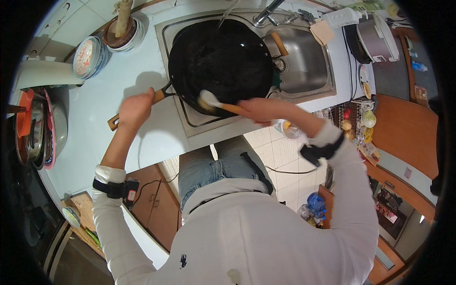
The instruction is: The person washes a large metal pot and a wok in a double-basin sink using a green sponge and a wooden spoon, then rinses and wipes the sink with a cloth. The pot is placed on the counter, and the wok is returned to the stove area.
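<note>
A large black wok [224, 64] rests over the left basin of a stainless steel sink [310, 53]. My left hand [137, 108] is closed around the wok's long wooden handle [159, 96]. In my right hand [262, 109] is a wooden-handled brush [210, 99], slightly blurred, its pale head at the wok's near inner wall. Water runs from the faucet [266, 15] into the wok's far side. A short wooden helper handle [279, 43] sticks out over the right basin.
Stacked bowls [89, 58] stand left of the sink, beside more dishes holding a wooden piece. Pans and basins [42, 131] lean at the far left. A rice cooker [377, 39], a white bottle [342, 17] and a sponge-like cloth [321, 32] are on the right.
</note>
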A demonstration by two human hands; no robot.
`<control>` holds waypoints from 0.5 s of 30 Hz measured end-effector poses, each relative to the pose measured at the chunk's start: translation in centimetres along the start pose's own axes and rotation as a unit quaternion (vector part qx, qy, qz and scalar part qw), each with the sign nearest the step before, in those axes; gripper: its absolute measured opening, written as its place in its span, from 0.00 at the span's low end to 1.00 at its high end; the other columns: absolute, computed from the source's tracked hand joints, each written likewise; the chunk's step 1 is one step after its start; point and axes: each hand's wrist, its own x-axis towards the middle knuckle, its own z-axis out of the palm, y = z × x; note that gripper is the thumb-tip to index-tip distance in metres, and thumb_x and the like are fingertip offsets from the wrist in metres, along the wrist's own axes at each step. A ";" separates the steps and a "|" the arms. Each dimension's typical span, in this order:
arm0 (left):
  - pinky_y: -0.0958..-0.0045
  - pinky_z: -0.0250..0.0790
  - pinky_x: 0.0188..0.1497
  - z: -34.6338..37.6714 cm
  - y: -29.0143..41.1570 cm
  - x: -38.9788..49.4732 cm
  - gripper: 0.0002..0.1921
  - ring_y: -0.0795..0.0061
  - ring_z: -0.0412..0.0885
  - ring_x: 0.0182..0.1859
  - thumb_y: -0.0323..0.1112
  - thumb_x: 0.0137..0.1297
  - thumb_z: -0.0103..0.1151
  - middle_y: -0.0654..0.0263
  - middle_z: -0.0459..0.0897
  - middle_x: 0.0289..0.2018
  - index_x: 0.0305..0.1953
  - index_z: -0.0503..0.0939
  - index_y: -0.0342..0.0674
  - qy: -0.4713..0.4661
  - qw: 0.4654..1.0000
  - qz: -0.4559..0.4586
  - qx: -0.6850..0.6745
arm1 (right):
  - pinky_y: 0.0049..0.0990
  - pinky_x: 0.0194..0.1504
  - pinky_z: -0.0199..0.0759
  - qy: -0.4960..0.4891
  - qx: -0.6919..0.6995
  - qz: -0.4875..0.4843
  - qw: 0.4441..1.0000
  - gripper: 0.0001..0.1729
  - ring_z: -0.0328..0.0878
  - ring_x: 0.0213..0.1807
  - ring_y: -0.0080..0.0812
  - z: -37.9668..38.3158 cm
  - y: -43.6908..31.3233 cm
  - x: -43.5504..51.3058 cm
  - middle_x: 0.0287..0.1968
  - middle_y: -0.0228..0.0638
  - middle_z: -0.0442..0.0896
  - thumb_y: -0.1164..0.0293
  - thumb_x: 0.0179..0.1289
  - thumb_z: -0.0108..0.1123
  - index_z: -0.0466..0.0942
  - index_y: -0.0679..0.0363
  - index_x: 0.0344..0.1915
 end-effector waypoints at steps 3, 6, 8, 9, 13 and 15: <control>0.55 0.70 0.30 -0.1 0.1 -0.1 0.07 0.52 0.79 0.30 0.24 0.55 0.46 0.55 0.79 0.25 0.37 0.67 0.38 0.002 1.000 -0.003 -0.010 | 0.34 0.32 0.75 -0.002 -0.252 0.029 0.967 0.25 0.79 0.31 0.35 -1.4 4.2 -4.5 0.39 0.43 0.78 0.65 0.72 0.33 0.56 0.45 0.67; 0.54 0.70 0.31 -0.3 0.1 -0.1 0.07 0.52 0.79 0.30 0.24 0.55 0.45 0.55 0.79 0.25 0.37 0.67 0.38 0.007 1.000 -0.002 -0.023 | 0.36 0.35 0.76 0.154 -0.323 0.157 0.921 0.22 0.82 0.37 0.40 -3.5 7.3 -3.3 0.40 0.41 0.81 0.66 0.69 0.40 0.62 0.50 0.62; 0.54 0.70 0.31 -0.3 0.0 0.0 0.07 0.52 0.79 0.30 0.24 0.55 0.45 0.55 0.79 0.25 0.37 0.67 0.38 0.007 1.000 0.000 -0.025 | 0.38 0.34 0.75 0.276 -0.295 0.196 0.894 0.19 0.82 0.37 0.43 -4.6 8.0 0.1 0.36 0.42 0.82 0.64 0.68 0.42 0.66 0.55 0.56; 0.54 0.70 0.31 -0.4 0.0 0.0 0.07 0.52 0.79 0.30 0.24 0.55 0.45 0.55 0.79 0.25 0.37 0.68 0.38 0.004 1.000 -0.001 -0.024 | 0.41 0.32 0.75 0.327 -0.268 0.213 0.881 0.18 0.81 0.35 0.43 -5.0 7.7 2.6 0.33 0.43 0.82 0.63 0.68 0.42 0.66 0.57 0.53; 0.54 0.70 0.31 -0.5 0.1 0.0 0.07 0.52 0.79 0.30 0.24 0.55 0.45 0.55 0.80 0.26 0.36 0.68 0.37 0.002 1.000 -0.002 -0.014 | 0.44 0.35 0.73 0.375 -0.151 0.121 0.907 0.18 0.81 0.38 0.49 -5.2 5.1 8.3 0.35 0.46 0.82 0.60 0.67 0.45 0.68 0.62 0.47; 0.54 0.70 0.31 -0.6 0.1 0.0 0.07 0.52 0.79 0.31 0.24 0.55 0.45 0.55 0.80 0.26 0.37 0.68 0.38 0.000 1.000 -0.003 -0.014 | 0.43 0.31 0.73 0.340 -0.020 0.068 0.938 0.19 0.80 0.33 0.48 -4.1 2.1 9.8 0.33 0.49 0.82 0.60 0.68 0.43 0.67 0.64 0.48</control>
